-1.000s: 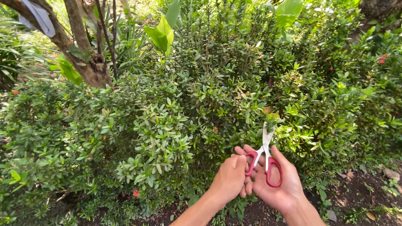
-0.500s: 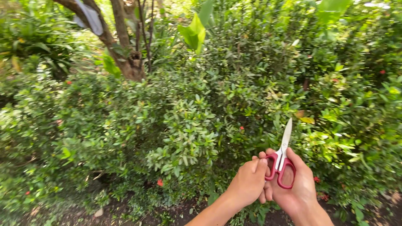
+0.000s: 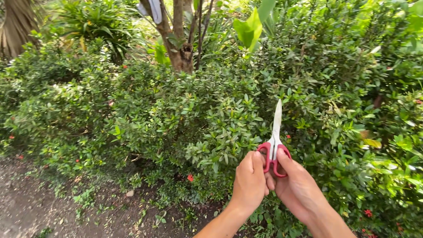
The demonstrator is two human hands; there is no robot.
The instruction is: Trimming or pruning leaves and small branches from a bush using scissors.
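Both hands meet at the handles of a pair of scissors (image 3: 275,143): the right hand (image 3: 299,187) has fingers hooked through the red loops, and the left hand (image 3: 250,180) is pressed against the near loop, fingers curled on it. The blades look shut, laid together as one pale strip. Its long axis runs almost upright, handles low at the hands, tip pointing up and slightly right into the bush (image 3: 211,119) just beyond. No cut stems or loose clippings show near the hands, so by the look of it trimming here has not begun.
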